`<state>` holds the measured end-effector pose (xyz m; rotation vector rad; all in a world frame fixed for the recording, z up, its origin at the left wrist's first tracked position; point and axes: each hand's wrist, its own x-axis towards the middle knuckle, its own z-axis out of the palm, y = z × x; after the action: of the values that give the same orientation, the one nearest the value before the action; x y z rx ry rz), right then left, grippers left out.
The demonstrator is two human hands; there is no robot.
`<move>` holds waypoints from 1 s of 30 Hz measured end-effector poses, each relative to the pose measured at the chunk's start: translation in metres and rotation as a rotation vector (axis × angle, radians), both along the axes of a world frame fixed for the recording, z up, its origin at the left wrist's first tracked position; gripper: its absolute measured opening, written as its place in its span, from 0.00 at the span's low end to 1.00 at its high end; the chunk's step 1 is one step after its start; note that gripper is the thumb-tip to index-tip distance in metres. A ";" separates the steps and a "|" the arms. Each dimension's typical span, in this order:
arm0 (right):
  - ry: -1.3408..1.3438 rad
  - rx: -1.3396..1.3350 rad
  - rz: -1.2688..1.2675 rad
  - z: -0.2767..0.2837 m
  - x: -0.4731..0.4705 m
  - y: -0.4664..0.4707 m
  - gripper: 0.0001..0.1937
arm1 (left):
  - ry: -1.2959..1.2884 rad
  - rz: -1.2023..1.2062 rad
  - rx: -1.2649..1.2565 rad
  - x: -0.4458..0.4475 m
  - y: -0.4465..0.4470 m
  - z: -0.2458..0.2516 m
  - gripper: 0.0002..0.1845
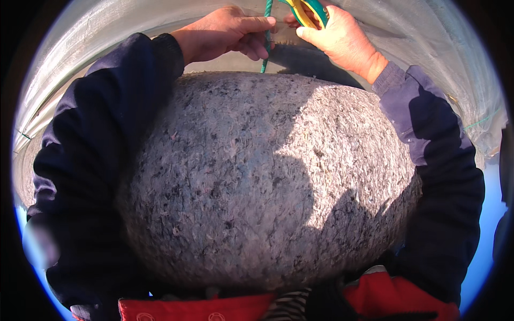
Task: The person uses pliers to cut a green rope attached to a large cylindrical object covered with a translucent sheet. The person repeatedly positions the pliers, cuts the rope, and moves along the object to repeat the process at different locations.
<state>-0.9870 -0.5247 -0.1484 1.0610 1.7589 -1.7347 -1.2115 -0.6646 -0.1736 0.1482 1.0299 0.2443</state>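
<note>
Near the top of the view, my left hand (pixel 235 34) holds a taut green rope (pixel 265 60) between the thumb and fingers. The rope runs down to the far upper edge of a thick grey fibre felt roll (pixel 225 168). To the right of the rope, my right hand (pixel 341 40) grips the handles of a cutting tool (pixel 321 12) with green and yellow grips. Its blades are cut off by the top of the view, so its exact kind is unclear. The felt bulges between my two forearms, partly sunlit on its right side.
Translucent plastic sheeting (pixel 433 44) spreads behind the roll, wrinkled at both sides. A thin green cord (pixel 482 120) crosses it at the far right. Below the roll is the red cloth (pixel 192 309) of a garment.
</note>
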 end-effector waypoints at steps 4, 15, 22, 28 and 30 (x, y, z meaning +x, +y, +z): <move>0.171 -0.062 -0.291 0.011 -0.009 0.001 0.12 | -0.038 -0.009 -0.048 -0.003 0.019 0.016 0.27; -0.136 -0.079 0.313 0.059 0.022 0.065 0.23 | -0.059 0.106 -0.123 0.013 -0.003 -0.012 0.18; -0.432 -0.573 0.332 0.108 -0.001 0.082 0.17 | -0.104 0.196 -0.276 0.022 -0.008 -0.020 0.16; -0.428 -0.743 0.460 0.077 -0.003 0.081 0.14 | -0.063 0.184 -0.279 0.022 0.000 -0.014 0.16; -0.417 -0.793 0.445 0.074 -0.006 0.080 0.14 | -0.074 0.185 -0.249 0.021 0.000 -0.014 0.17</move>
<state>-0.9926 -0.4448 -0.0745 0.5593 0.8270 -1.5482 -1.1907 -0.6647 -0.1878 -0.1808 0.9921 0.2847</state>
